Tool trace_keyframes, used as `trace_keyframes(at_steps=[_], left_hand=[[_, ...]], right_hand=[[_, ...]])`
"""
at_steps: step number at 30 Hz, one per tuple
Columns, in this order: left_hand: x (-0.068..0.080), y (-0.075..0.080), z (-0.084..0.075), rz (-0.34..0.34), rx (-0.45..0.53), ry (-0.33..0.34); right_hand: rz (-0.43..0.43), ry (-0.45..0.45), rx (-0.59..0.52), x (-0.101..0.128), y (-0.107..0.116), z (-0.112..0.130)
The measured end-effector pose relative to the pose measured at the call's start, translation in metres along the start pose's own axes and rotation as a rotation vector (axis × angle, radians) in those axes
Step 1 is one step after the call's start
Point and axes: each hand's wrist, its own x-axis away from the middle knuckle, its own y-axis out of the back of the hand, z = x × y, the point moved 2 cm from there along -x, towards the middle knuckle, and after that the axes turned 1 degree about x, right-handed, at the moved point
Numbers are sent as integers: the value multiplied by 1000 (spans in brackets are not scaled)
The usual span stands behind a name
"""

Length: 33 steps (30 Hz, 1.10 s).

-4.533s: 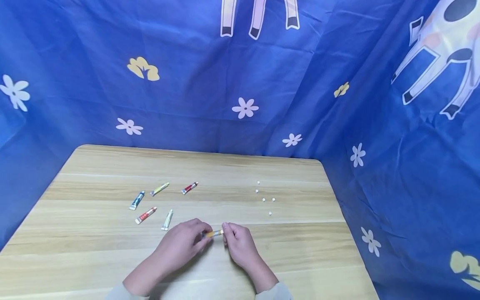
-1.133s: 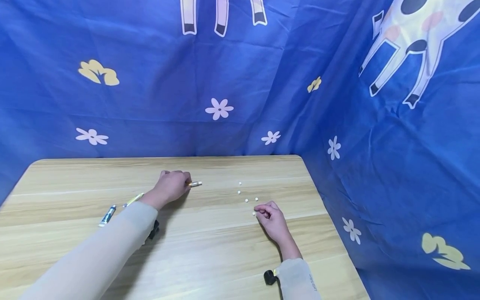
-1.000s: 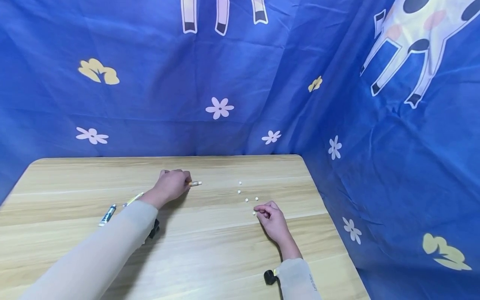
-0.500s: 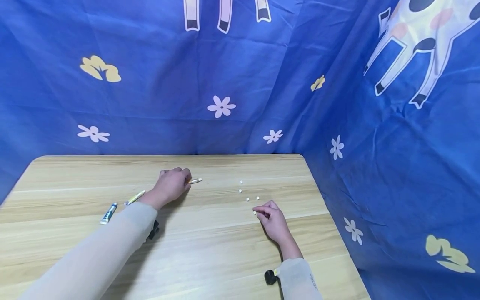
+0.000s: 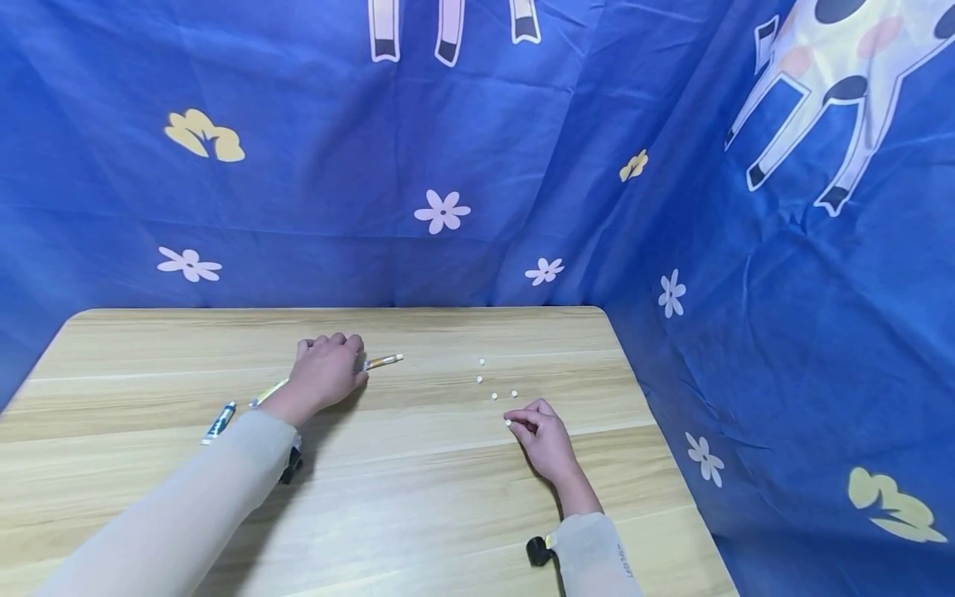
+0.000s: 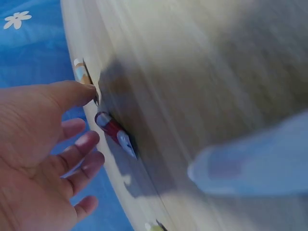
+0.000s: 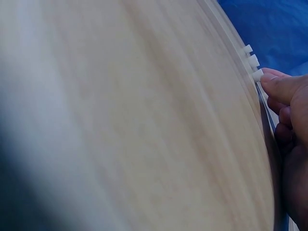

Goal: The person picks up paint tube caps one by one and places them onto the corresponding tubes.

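Note:
An orange-labelled paint tube [image 5: 384, 361] lies near the table's far side, its pale tip pointing right. My left hand [image 5: 324, 373] is just left of it, fingers loosely spread and thumb close to its rear end. In the left wrist view that tube [image 6: 82, 72] shows beyond the thumb tip, and a dark red paint tube [image 6: 115, 134] lies beside the fingers. My right hand [image 5: 545, 439] pinches a small white cap [image 5: 509, 423] between thumb and index finger, low at the tabletop. The right wrist view shows a white cap [image 7: 258, 75] at the thumb tip.
Several more white caps lie just beyond my right hand, one a cap [image 5: 494, 396]. A blue paint tube [image 5: 220, 423] and a yellow-green one [image 5: 270, 392] lie left, partly behind my left arm. Blue patterned cloth [image 5: 336, 207] borders the wooden table [image 5: 418, 514].
My hands have parted from the near middle; the left carried the orange tube to the far side and let go, drawing back left. My right hand went to the caps and stays there.

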Motion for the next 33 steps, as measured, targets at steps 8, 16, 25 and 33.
trace_keyframes(at_steps=[8, 16, 25, 33], left_hand=[[11, -1, 10, 22, -23, 51], [21, 1, 11, 20, -11, 111], [35, 9, 12, 27, -33, 133], [44, 8, 13, 33, -35, 119]], right_hand=[[-3, 4, 5, 0, 0, 0], [6, 6, 10, 0, 0, 0], [3, -5, 4, -1, 1, 1], [1, -2, 6, 0, -1, 1]])
